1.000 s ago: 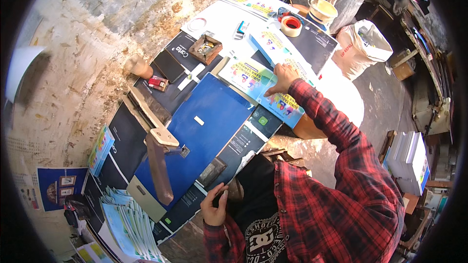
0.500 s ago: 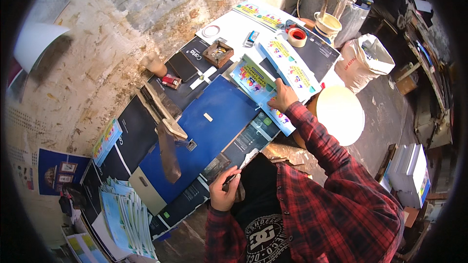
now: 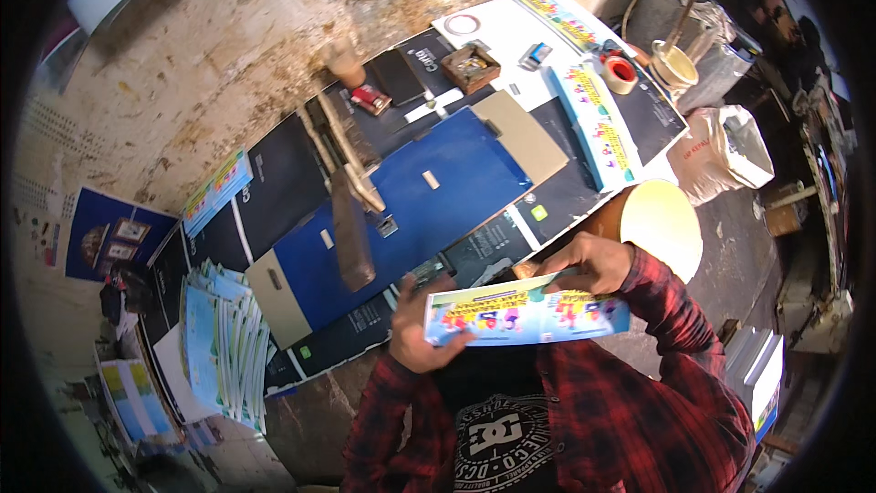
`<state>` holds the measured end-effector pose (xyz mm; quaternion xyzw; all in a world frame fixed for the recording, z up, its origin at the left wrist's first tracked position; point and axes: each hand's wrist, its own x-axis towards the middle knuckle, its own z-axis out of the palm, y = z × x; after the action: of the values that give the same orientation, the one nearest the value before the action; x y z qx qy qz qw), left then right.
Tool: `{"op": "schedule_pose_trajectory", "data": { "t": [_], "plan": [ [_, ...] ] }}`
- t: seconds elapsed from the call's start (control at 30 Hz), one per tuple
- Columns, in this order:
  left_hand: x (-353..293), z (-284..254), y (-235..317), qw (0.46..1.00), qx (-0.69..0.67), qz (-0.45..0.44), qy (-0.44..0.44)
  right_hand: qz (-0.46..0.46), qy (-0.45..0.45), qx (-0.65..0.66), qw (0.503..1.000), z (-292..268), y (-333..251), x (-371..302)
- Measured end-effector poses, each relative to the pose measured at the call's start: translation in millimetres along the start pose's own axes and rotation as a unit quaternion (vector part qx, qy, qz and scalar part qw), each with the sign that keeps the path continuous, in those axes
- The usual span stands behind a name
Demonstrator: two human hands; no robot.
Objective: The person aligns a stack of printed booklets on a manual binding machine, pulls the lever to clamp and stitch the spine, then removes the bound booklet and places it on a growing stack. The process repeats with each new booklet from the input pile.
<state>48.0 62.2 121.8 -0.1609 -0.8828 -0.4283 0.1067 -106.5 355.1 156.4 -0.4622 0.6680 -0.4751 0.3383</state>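
Note:
A long, light-blue printed booklet [image 3: 525, 315] with colourful figures is held in front of my chest, above the table's near edge. My left hand [image 3: 415, 327] is closed on its left end, the thumb lying across the front. Near the right end, my right hand [image 3: 598, 260] grips the upper edge with bent fingers. Beyond the booklet lies a large blue board [image 3: 401, 210] with beige ends. A rusty, broad blade-like piece [image 3: 351, 237] rests across the board beside a wooden-edged frame [image 3: 319, 132]. More booklets like mine form a pile [image 3: 598, 128] to the right.
A fanned stack of booklets [image 3: 224, 338] stands at the lower left. Farther back are a wooden box [image 3: 470, 67], a tape roll [image 3: 620, 75], a black phone-like slab [image 3: 397, 78] and a red lighter [image 3: 371, 99]. A round pale stool top [image 3: 664, 228] and a white sack [image 3: 721, 151] flank the table.
My right hand has drawn a booklet off the table toward my chest. My left hand has come up to its other end. The view has shifted, uncovering the board's far beige end.

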Motion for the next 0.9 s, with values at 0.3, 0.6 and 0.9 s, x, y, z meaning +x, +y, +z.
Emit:
{"op": "schedule_pose_trajectory", "data": {
  "t": [0.3, 0.6, 0.9],
  "plan": [
    [-35, 56, -67, 0.726, -0.445, -0.427, 0.304, 0.136, -0.005, -0.363, 0.922, -32, 66, 158],
    [-45, -21, -190, 0.731, -0.515, -0.318, 0.316, 0.012, 0.273, -0.466, 0.841, 42, 63, 191],
    [-94, -31, -169, 0.750, -0.371, -0.421, 0.350, 0.100, 0.235, -0.411, 0.875, 96, 77, 162]
  ]
}}
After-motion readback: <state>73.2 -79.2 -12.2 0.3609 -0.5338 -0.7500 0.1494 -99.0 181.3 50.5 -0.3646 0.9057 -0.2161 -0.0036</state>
